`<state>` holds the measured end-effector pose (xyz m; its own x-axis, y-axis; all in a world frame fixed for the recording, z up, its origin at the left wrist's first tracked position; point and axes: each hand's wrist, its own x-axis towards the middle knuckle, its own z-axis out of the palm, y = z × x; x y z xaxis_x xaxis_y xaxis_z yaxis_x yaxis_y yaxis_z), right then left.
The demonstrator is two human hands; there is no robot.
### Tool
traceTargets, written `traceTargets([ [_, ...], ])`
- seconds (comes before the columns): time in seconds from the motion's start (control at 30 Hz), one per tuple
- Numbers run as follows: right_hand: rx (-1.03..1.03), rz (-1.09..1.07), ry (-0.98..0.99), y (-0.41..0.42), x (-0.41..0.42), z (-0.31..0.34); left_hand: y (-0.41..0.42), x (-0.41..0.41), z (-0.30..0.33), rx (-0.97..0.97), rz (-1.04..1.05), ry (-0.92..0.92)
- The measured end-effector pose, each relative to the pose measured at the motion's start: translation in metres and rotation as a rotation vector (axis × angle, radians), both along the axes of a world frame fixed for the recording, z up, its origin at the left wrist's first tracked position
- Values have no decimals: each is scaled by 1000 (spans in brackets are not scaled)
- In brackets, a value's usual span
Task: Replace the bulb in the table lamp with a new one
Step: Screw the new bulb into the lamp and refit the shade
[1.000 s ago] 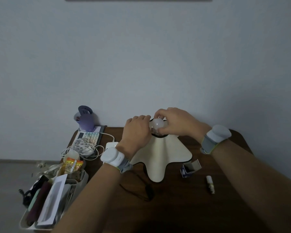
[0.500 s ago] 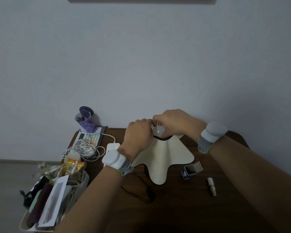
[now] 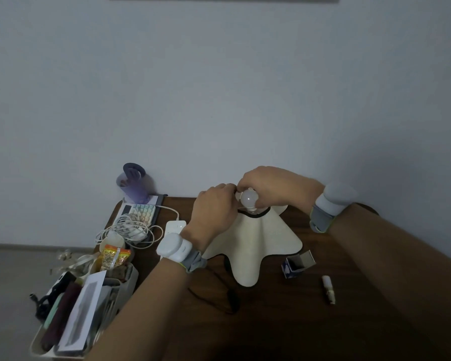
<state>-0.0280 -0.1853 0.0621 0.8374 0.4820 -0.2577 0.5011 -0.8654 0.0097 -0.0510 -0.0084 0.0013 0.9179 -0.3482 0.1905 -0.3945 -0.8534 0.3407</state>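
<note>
1. Head view, centre of frame: the right hand (image 3: pixel 274 186) has its fingers (image 3: pixel 245 182) closed around the white bulb (image 3: pixel 249 199), just above the top opening of the cream lamp shade (image 3: pixel 255 238).
2. The left hand (image 3: pixel 214 212) is curled closed at the shade's top edge, beside the bulb; what it grips cannot be told.
3. Lower right, on the dark bench (image 3: pixel 284 321): an open small box (image 3: pixel 296 264) and a small tube (image 3: pixel 328 289), apart from the lamp.

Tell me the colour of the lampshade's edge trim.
Black, on a cream lampshade; the head view shows it clearest along the trim at the top opening.
</note>
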Motion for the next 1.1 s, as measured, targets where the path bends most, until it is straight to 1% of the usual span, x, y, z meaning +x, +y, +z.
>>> traceTargets([
  [0.17,-69,40,-17,2,3,-3,1,1,0,-70,9,33],
  [0.3,-147,89,-104,2,1,-8,2,3,-4,-157,23,52],
  [0.43,-197,122,-167,6,1,-12,3,7,-9,-183,30,35],
  [0.57,-221,145,-165,10,0,-15,3,7,-13,-193,42,20],
  [0.73,-261,197,-231,11,-3,-22,3,7,-15,-200,48,8],
  [0.97,-370,224,-231,17,0,-23,3,8,-15,-143,31,-37],
  [1.1,-394,235,-230,19,2,-21,3,5,-16,-132,30,-64],
])
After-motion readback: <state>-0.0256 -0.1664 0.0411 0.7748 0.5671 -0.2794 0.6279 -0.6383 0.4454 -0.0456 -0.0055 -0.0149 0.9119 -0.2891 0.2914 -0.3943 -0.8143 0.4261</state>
